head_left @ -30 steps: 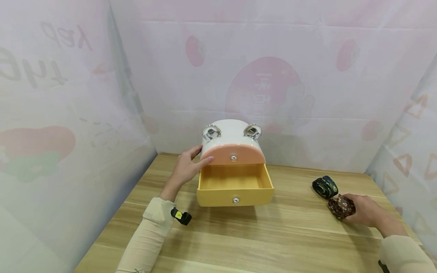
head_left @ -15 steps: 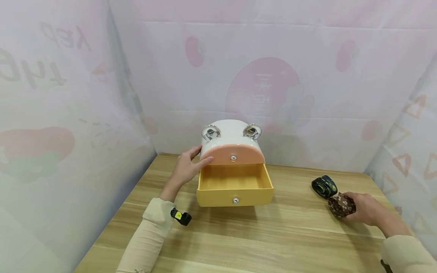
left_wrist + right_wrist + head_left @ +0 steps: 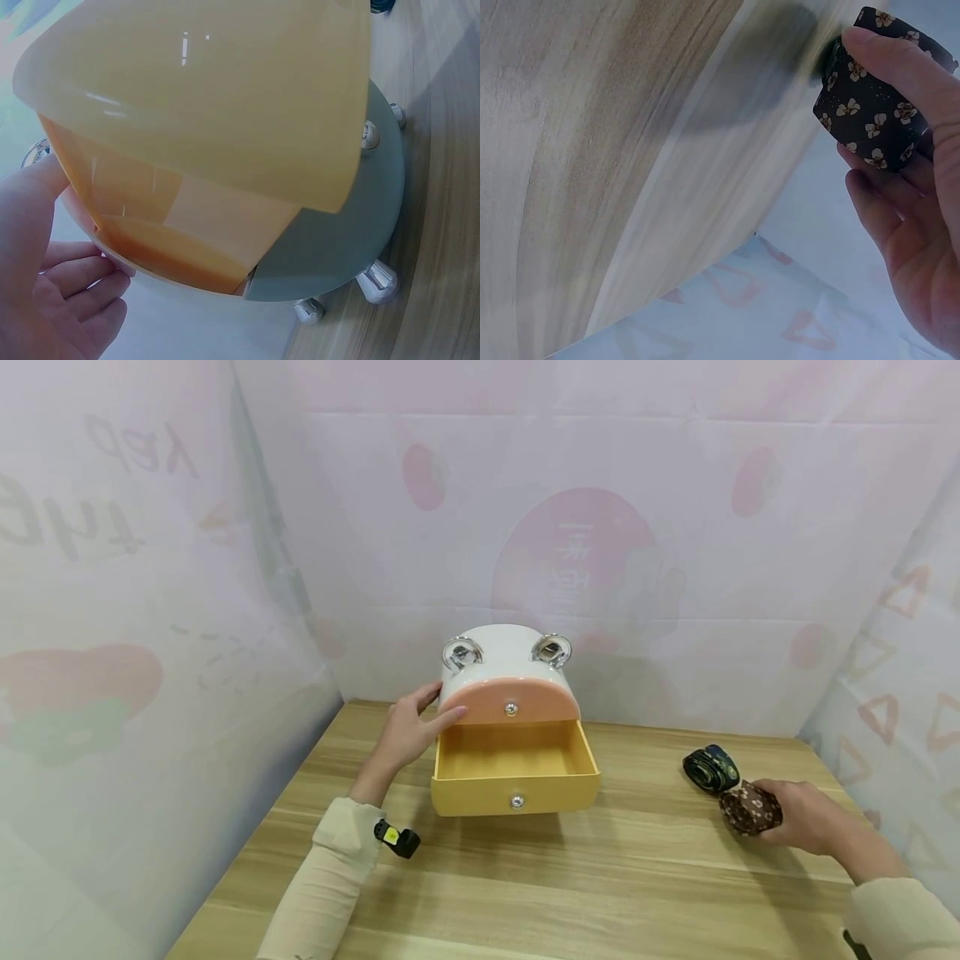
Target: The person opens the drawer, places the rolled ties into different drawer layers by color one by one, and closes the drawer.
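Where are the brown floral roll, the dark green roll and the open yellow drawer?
brown floral roll (image 3: 750, 808), head view, patterned side.
dark green roll (image 3: 709, 769), head view, top face.
yellow drawer (image 3: 516, 795), head view, front panel.

- in the head view the palm of the right hand (image 3: 802, 817) is hidden behind its own back, so how far its grip wraps the brown flowered roll (image 3: 751, 808) cannot be told.
- the right wrist view cuts that hand off at the right edge, and the table (image 3: 592, 150) is smeared with blur.
- the dark roll (image 3: 711, 769) is too small to tell its pattern.
- the left wrist view cuts off the left hand (image 3: 45, 285) at the bottom-left corner.
- the yellow drawer (image 3: 202, 135) runs past the top edge there.
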